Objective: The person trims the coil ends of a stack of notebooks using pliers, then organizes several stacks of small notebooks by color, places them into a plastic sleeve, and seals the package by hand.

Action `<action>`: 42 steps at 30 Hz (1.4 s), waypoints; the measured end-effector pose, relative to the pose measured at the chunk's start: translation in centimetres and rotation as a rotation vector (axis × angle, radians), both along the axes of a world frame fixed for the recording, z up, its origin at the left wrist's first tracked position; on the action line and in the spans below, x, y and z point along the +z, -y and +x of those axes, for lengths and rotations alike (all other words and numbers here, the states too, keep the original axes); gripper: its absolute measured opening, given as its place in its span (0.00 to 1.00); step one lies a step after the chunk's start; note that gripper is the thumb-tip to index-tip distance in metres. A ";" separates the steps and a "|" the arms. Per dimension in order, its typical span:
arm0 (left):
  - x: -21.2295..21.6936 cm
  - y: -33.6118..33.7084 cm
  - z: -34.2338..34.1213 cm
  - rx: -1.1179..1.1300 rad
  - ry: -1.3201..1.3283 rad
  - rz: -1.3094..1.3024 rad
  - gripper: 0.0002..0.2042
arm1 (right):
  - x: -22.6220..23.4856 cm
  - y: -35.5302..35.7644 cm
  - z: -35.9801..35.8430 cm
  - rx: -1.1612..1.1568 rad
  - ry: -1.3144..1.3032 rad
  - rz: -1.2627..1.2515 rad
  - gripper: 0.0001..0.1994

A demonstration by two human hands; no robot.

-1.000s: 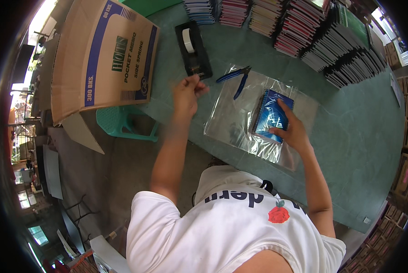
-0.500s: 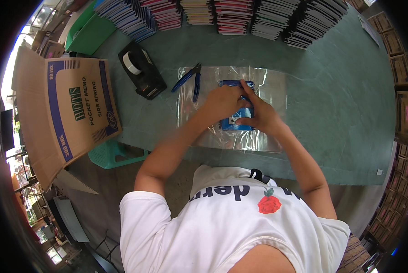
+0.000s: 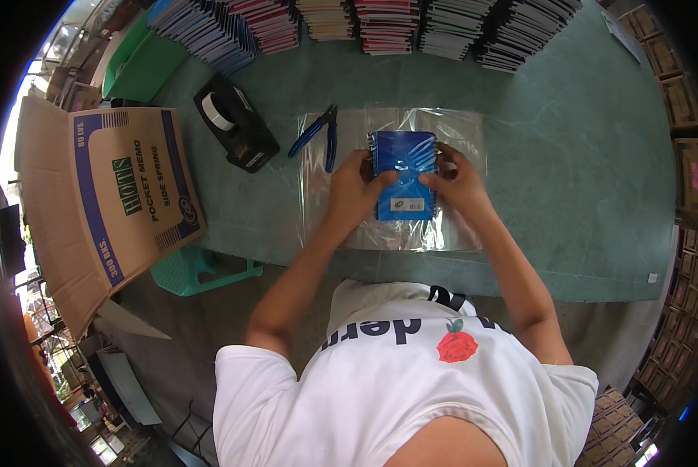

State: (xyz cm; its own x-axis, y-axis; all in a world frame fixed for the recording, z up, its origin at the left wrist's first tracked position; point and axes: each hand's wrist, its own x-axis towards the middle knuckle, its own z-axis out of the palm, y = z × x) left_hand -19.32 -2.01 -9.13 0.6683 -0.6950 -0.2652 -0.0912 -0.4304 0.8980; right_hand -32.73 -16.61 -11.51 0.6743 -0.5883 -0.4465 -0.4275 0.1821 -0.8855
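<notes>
Between my two hands is a blue spiral-bound pocket notebook [image 3: 405, 159], with a small white label near its lower edge. My left hand [image 3: 357, 185] grips its left side, thumb resting on the cover. On the opposite side my right hand [image 3: 459, 183] holds it the same way, thumb on top and fingers curled at the edge. Whether more notebooks are stacked beneath it I cannot tell. Under it lies clear plastic film [image 3: 458, 226], creased and shiny. Just left of the film's upper part are blue-handled nippers [image 3: 329, 140], their handles spread.
A black tape dispenser [image 3: 244, 136] stands left of the nippers. An open cardboard box [image 3: 139, 187] is at the table's left edge, near a green bin [image 3: 143, 70] and a teal stool [image 3: 201, 272]. Rows of stacked notebooks [image 3: 388, 27] line the far side of the green table [image 3: 575, 194].
My hands have moved apart from over the notebook to its two sides, uncovering its blue cover. The whole view has shifted slightly.
</notes>
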 end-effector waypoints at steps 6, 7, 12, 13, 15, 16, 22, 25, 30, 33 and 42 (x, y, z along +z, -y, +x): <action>-0.6 -2.5 0.4 -0.129 0.193 -0.336 0.38 | 3.1 -0.9 -2.8 0.199 0.198 -0.425 0.43; -0.7 -2.2 0.4 -0.184 0.169 -0.346 0.40 | 2.6 -1.2 -2.6 0.241 0.236 -0.368 0.43; -1.2 -0.4 0.6 -0.366 -0.027 -0.315 0.49 | 1.8 -0.9 -0.9 0.361 0.280 -0.145 0.41; -1.5 -0.4 0.5 -0.368 -0.054 -0.317 0.50 | 2.1 -0.8 -0.9 0.374 0.259 -0.115 0.41; -1.8 -1.0 0.5 -0.342 -0.003 -0.340 0.50 | 3.1 -1.3 -0.9 0.369 0.240 -0.122 0.44; -1.8 -1.0 0.7 -0.337 0.023 -0.359 0.50 | 3.8 -1.2 -0.9 0.359 0.229 -0.134 0.46; 6.0 -3.5 1.2 -0.442 1.135 -0.288 0.30 | 9.8 -1.3 -2.4 0.466 0.382 -1.262 0.30; 8.4 -3.1 1.3 -0.391 1.144 -0.445 0.17 | 10.4 -1.5 -2.3 0.430 0.429 -1.311 0.20; 9.6 -5.1 -0.4 -0.278 1.067 -0.350 0.12 | 6.1 -1.8 -5.7 0.026 0.504 -0.938 0.16; 6.3 -5.4 -1.9 -0.571 1.272 -0.197 0.15 | 3.1 -3.8 -5.1 0.113 0.477 -1.098 0.17; 9.8 -3.7 2.3 -0.554 1.383 -0.210 0.10 | 4.2 -2.2 -2.6 0.448 0.510 -1.399 0.20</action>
State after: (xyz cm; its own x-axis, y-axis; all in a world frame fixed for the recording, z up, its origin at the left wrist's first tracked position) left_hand -17.02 1.70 0.72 -0.0517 -0.8804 0.4715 -0.9980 0.0634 0.0088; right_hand -35.33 -14.45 -7.34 0.8069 -0.0415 0.5893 0.1697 -0.9392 -0.2986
